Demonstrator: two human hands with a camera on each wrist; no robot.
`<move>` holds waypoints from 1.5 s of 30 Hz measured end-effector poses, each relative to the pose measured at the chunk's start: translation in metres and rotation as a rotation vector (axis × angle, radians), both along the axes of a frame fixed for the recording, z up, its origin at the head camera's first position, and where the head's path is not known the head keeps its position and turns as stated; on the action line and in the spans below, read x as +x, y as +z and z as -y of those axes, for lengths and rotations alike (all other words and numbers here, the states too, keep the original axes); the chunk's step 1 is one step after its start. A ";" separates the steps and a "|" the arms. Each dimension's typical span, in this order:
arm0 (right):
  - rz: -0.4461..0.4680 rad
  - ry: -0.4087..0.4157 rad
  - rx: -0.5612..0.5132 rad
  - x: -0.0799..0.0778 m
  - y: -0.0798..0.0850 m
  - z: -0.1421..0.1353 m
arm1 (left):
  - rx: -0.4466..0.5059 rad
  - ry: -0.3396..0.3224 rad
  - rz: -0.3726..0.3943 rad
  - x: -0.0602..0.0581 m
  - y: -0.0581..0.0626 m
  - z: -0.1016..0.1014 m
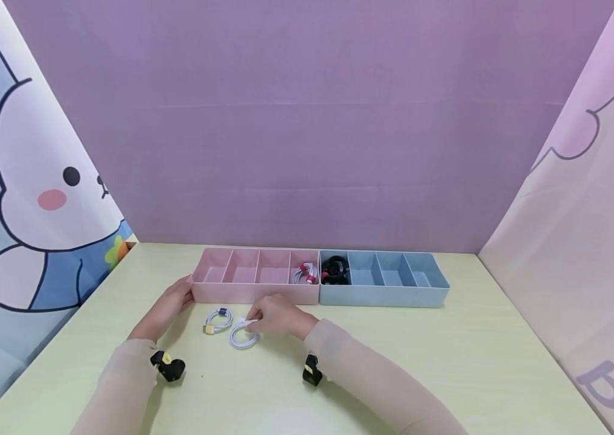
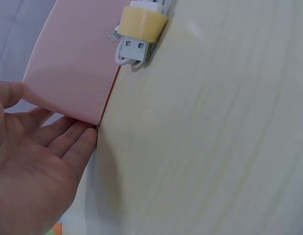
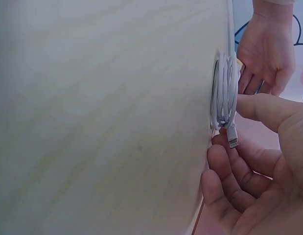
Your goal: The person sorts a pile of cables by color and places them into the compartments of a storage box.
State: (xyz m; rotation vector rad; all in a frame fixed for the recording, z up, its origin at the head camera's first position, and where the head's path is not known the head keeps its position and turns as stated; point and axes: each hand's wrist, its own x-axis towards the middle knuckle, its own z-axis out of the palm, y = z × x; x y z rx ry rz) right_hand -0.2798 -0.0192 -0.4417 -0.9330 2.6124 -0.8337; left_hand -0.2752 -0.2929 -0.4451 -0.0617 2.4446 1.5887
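Loose plug, lightly steadied box: where things could catch

Left of centre in the head view, the left hand [image 1: 168, 305] is at the left end of the pink box [image 1: 255, 294], fingers mostly straight against the end wall, thumb by the rim. That looks like steadying contact rather than a firm hold, so a knock on the front wall could skew the box. Too hard a push would press it into the blue box [image 1: 383, 296] on its right.

Just below the pink box in the frame, the yellow-banded cable [image 1: 209, 330] lies coiled on the table [image 1: 393, 368]. A low sweep could nudge it, or its protruding connector could hook a neighbouring loop.

Immediately right of it is the coiled white cable [image 3: 224, 95]. The right hand [image 1: 276, 314] pinches it at one edge, thumb against curled fingers; whether the coil is clear of the table I cannot tell. Held by one edge, it could swing, or loosen if its tie is slack. In the right wrist view a plug [image 3: 233, 143] pokes out beside the fingers and could catch on a rim if lifted low.

Right of centre, the red-tied cable [image 1: 307, 273] fills the pink box's right-end compartment, and the black cable [image 1: 335, 269] the blue box's left-end one. A dangling loop passing there could snag either.
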 end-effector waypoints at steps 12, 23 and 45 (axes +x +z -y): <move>-0.015 -0.040 0.031 0.002 -0.001 0.002 | -0.010 0.008 0.013 0.000 0.001 -0.002; 0.046 -0.063 -0.012 0.003 0.001 -0.001 | -0.002 0.000 0.005 0.000 0.001 0.000; 0.093 -0.041 -0.101 0.001 -0.001 -0.009 | 0.007 -0.025 -0.023 0.000 0.000 0.002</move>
